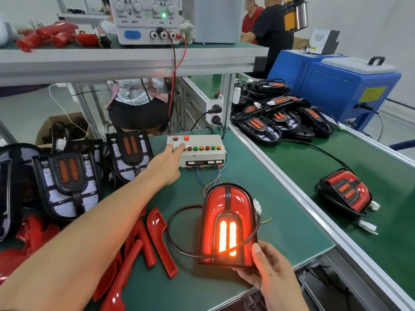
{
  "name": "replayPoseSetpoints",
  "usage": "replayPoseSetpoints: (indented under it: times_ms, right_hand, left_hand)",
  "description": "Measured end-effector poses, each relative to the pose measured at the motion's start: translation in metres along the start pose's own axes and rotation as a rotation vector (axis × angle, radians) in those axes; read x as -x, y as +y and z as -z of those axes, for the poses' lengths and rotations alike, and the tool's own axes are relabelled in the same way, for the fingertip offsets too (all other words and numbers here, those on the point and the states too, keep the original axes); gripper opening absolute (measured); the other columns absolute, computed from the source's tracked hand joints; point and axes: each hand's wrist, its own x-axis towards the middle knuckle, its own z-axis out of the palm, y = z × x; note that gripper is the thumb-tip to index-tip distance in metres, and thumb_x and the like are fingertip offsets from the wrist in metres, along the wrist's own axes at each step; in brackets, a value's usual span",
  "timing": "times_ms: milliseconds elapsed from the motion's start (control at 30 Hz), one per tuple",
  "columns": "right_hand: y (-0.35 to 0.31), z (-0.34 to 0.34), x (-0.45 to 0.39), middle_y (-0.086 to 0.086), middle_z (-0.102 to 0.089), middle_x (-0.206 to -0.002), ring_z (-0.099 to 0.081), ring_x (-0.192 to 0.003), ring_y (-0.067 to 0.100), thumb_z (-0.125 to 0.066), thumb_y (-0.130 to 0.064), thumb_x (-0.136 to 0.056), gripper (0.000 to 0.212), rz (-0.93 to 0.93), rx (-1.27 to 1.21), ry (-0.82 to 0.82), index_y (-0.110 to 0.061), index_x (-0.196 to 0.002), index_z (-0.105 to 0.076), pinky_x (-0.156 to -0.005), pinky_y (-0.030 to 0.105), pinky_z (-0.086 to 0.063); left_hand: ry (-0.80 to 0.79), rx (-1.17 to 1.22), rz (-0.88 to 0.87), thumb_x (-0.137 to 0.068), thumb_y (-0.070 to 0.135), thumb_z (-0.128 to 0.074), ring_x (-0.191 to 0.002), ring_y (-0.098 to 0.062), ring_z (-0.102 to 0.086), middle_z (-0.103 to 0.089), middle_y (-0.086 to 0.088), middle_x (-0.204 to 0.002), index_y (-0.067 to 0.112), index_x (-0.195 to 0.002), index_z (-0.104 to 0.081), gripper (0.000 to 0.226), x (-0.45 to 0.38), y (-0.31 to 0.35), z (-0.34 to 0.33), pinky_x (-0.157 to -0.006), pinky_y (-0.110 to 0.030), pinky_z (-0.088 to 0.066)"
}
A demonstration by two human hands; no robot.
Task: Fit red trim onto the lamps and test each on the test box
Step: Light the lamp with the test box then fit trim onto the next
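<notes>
The right hand [267, 269] grips the near edge of the lamp [229, 223], thumb on its face. The lamp, red trim fitted, lies on the green bench [292, 232] with its two centre bars lit. Loose red trim pieces [157, 236] lie left of the lamp. Beyond the lamp, the left hand [167, 163] presses a finger on the test box [202, 156].

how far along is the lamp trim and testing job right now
Done: one red-trimmed lamp already lies on the side conveyor. In hand: the right hand holds a trimmed lamp whose two centre bars glow, while the left hand presses a button on the white test box. Left: untrimmed black lamps stacked at the left, and loose red trim pieces on the mat.
</notes>
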Motion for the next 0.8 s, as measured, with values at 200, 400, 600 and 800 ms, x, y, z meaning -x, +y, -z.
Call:
replayPoseSetpoints:
  times_ms: [200,400,600,800]
  right_hand:
    - [0.004,0.003,-0.002,0.024,-0.075,-0.091,-0.076,-0.084,0.039,-0.057,-0.013,-0.101,0.019,-0.021,-0.019,-0.013,0.003,-0.103,-0.067,-0.064,0.032,-0.062]
    - [0.004,0.003,-0.003,0.024,-0.075,-0.092,-0.076,-0.085,0.039,-0.058,-0.016,-0.100,0.020,-0.044,-0.011,-0.011,0.001,-0.103,-0.068,-0.065,0.034,-0.063]
    - [0.002,0.002,-0.001,0.026,-0.074,-0.091,-0.076,-0.080,0.040,-0.057,-0.014,-0.101,0.019,-0.032,-0.027,-0.011,0.002,-0.101,-0.067,-0.064,0.032,-0.063]
    - [-0.001,-0.001,0.000,0.026,-0.073,-0.085,-0.076,-0.074,0.039,-0.056,-0.010,-0.101,0.018,-0.025,-0.045,0.007,0.005,-0.102,-0.066,-0.060,0.032,-0.063]
  left_hand:
    - [0.003,0.041,0.009,-0.087,-0.003,-0.051,-0.084,-0.034,-0.059,-0.024,-0.013,-0.152,0.028,-0.160,-0.019,0.085,0.000,-0.005,-0.001,-0.067,-0.042,-0.052]
    - [-0.038,0.034,0.012,-0.088,-0.002,-0.049,-0.062,-0.023,-0.049,-0.022,-0.015,-0.147,0.037,-0.160,-0.018,0.088,-0.008,-0.005,-0.005,-0.052,-0.034,-0.040]
    - [-0.038,0.030,0.049,-0.087,0.000,-0.051,-0.076,-0.027,-0.052,-0.020,-0.016,-0.148,0.035,-0.160,-0.018,0.087,-0.014,-0.001,-0.010,-0.068,-0.039,-0.051]
    - [-0.068,0.106,0.077,-0.093,0.004,-0.048,-0.100,-0.038,-0.060,-0.018,-0.017,-0.149,0.032,-0.159,-0.027,0.075,-0.019,0.004,-0.006,-0.093,-0.048,-0.053]
